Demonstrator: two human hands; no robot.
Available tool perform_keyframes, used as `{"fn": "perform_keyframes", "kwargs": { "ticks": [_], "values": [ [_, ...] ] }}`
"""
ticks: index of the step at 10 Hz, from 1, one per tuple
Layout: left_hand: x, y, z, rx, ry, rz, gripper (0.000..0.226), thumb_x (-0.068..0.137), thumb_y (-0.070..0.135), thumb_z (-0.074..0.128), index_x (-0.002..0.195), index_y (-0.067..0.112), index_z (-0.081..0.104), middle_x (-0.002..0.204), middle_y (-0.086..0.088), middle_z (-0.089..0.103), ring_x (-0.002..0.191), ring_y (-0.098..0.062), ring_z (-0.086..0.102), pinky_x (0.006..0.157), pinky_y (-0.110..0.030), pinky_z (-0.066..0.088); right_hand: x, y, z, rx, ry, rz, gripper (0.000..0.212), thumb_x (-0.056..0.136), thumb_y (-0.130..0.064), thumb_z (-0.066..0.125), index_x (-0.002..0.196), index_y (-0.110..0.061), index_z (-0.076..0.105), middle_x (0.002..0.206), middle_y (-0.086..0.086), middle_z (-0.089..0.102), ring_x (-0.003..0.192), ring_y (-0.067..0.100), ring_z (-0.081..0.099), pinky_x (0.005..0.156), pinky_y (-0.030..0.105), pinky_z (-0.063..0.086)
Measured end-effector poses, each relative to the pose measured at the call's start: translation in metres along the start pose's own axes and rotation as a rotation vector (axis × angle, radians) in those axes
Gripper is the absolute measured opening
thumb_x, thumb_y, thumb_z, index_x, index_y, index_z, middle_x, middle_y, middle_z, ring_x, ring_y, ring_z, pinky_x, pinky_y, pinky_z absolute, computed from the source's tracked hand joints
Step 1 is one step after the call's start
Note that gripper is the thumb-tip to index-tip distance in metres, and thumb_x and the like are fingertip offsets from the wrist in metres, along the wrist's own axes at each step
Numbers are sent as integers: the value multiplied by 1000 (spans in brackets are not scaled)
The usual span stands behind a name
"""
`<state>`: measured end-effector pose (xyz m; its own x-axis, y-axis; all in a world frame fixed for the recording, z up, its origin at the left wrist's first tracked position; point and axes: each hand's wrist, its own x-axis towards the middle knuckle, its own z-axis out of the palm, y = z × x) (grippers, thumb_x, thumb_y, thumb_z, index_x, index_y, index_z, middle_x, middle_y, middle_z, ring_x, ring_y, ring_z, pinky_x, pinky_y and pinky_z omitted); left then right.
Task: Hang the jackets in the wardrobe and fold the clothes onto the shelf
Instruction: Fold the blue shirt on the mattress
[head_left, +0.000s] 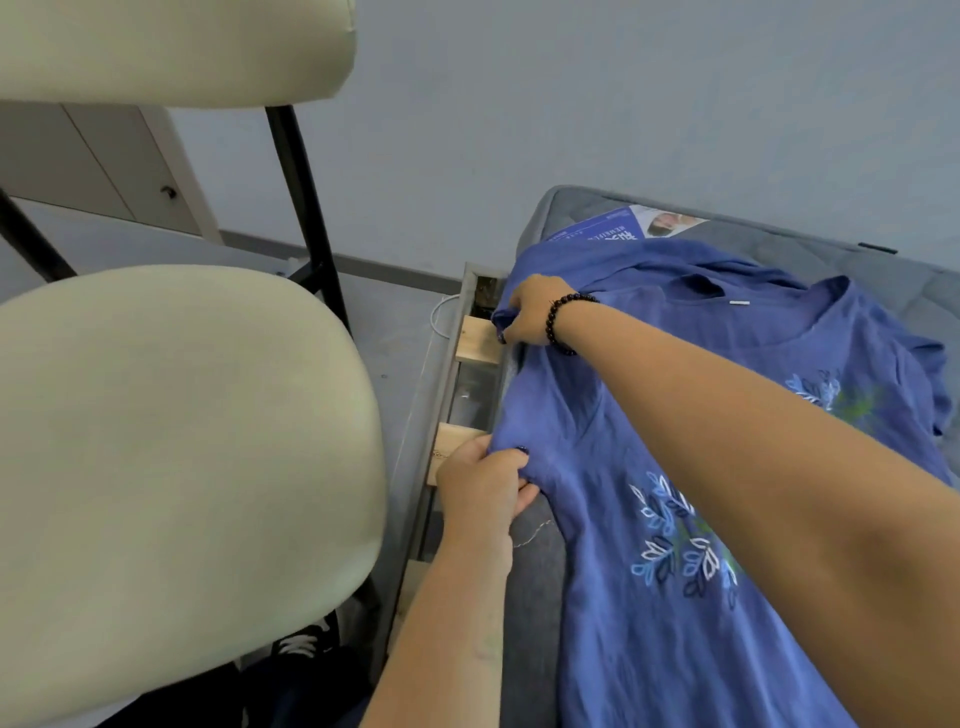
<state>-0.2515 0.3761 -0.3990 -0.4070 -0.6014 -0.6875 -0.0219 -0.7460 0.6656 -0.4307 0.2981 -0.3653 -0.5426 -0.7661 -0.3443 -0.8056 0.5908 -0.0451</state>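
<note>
The blue garment (649, 519) lies lengthwise away from the person, its left edge pinched by 2 hands: left hand (483, 488) nearer, right hand (530, 317) farther.

Both forearms are bare, with no sleeves showing. The right hand (530, 317) has a bracelet of round, glossy dark beads (563, 322) around its wrist. The left hand (485, 486) wears no ring or band on its wrist or visible fingers.
</note>
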Motion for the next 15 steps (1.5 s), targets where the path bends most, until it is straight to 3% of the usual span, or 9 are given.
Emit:
{"fn": "perform_keyframes", "kwargs": {
  "ticks": [3, 5, 7, 8, 9, 11, 12, 14, 15],
  "values": [
    [-1, 4, -5, -39, 64, -18, 24, 81, -12, 46, 79, 4, 65, 69, -11, 61, 61, -18, 60, 50, -22, 54, -6, -17, -15, -85, -130, 10, 29, 87, -18, 65, 68, -11, 44, 63, 0, 54, 55, 13, 51, 50, 24, 41],
    [-2, 4, -6, -16, 59, 1, 24, 81, -11, 46, 84, 2, 65, 77, -13, 64, 67, -20, 63, 52, -22, 55, -17, -17, -17, -91, -312, -5, 13, 90, -8, 53, 97, -5, 64, 71, -4, 71, 59, 4, 63, 54, 16, 46],
    [0, 1, -4, -6, 83, 26, 2, 80, 3, 63, 78, 4, 64, 85, -15, 68, 79, -23, 65, 62, -26, 58, -18, -7, -17, 611, -138, -107, 20, 86, 6, 58, 101, -1, 68, 79, 4, 67, 71, 11, 66, 71, 21, 58],
    [4, -4, -4, 30, 75, 53, 12, 71, 7, 70, 71, 3, 59, 73, -13, 63, 72, -23, 61, 73, -35, 58, -18, -4, -16, 560, -115, -98, 20, 85, -6, 64, 104, -3, 69, 90, 9, 69, 73, 12, 62, 66, 22, 57],
    [2, -5, -2, 139, 30, 125, 19, 57, 13, 70, 66, 7, 54, 64, -9, 52, 67, -21, 51, 73, -37, 53, -16, -7, -10, 180, -269, -105, 37, 85, -32, 67, 107, -2, 68, 95, 15, 69, 77, 21, 60, 72, 31, 55],
    [1, -5, 1, 265, -190, 216, 16, 74, -3, 62, 77, 13, 64, 71, -1, 60, 72, -16, 56, 74, -33, 52, -28, -31, -15, -140, -386, -157, 25, 84, -12, 67, 109, -9, 69, 83, 4, 67, 62, 15, 57, 54, 22, 48],
    [1, -7, 1, 319, -248, 263, 28, 67, -1, 55, 80, 24, 53, 78, 1, 44, 78, -18, 41, 72, -34, 38, -24, -35, -15, -248, -504, -166, 26, 85, -4, 63, 109, -12, 70, 88, 6, 69, 63, 14, 58, 69, 26, 56],
    [-2, -6, 1, 449, -230, 575, 51, 79, -16, 47, 88, 28, 71, 80, 8, 53, 74, -1, 47, 68, -16, 43, -40, -3, -40, 91, -212, -108, 20, 80, -19, 69, 64, -9, 64, 58, 1, 64, 53, 11, 58, 50, 17, 46],
    [2, -13, 2, 662, -217, 681, 46, 84, -11, 49, 116, 15, 69, 129, 6, 54, 120, -6, 50, 99, -21, 45, -46, 12, -28, -73, -98, 37, 43, 76, -50, 68, 54, -16, 56, 53, 1, 51, 52, 18, 48, 50, 26, 38]
  ]
}}
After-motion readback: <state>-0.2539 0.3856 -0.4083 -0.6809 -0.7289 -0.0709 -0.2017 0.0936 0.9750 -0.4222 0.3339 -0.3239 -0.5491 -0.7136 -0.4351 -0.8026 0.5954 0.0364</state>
